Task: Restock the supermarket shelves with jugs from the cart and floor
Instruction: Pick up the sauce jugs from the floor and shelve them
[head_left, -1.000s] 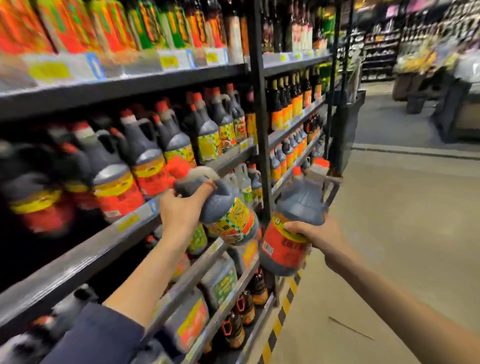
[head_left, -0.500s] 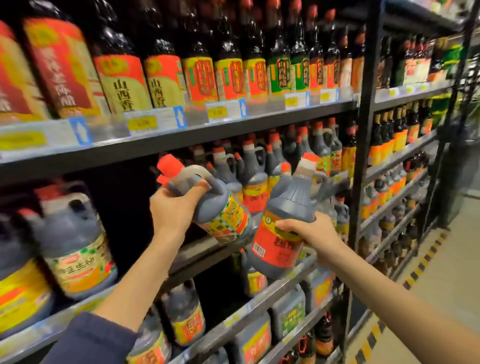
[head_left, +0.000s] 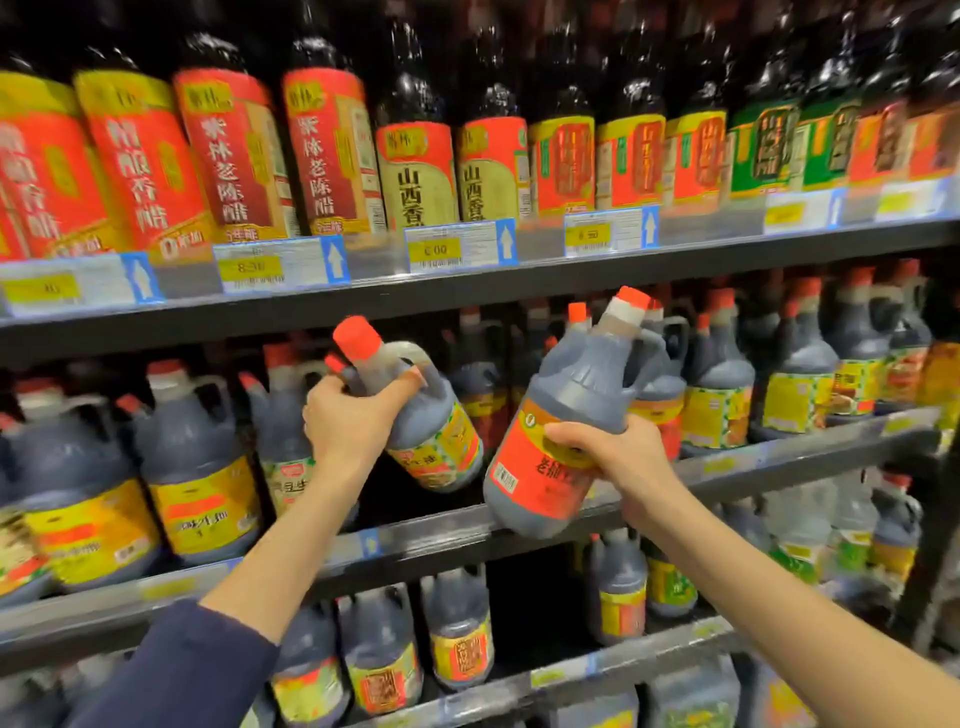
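Nearest the viewer, a dark sleeve (head_left: 171, 670) covered the left forearm; the right forearm was bare. Both arms reached forward and up toward the shelving.

The left hand (head_left: 353, 426) was curled round the neck and handle of a yellow-labelled jug (head_left: 447, 447). That jug leaned steeply, its red cap up and to the left and its base down and to the right, inside the shelf opening.

The right hand (head_left: 618, 457), just to the right, wrapped its fingers across the belly of a red-labelled jug (head_left: 566, 410). This jug tilted the other way, with its cap up and to the right. Its base overlapped the front rail of the middle shelf (head_left: 415, 535); whether it rested there could not be told.

Just beyond, a dark gap (head_left: 410, 501) lay on that shelf, directly below the left jug's base and left of the red-labelled one. The left hand seemed better placed to fill it, once its jug was brought upright.

Farther back, shelved jugs (head_left: 197, 467) stood upright on both sides. Above them, tall bottles (head_left: 322, 150) lined the upper shelf.
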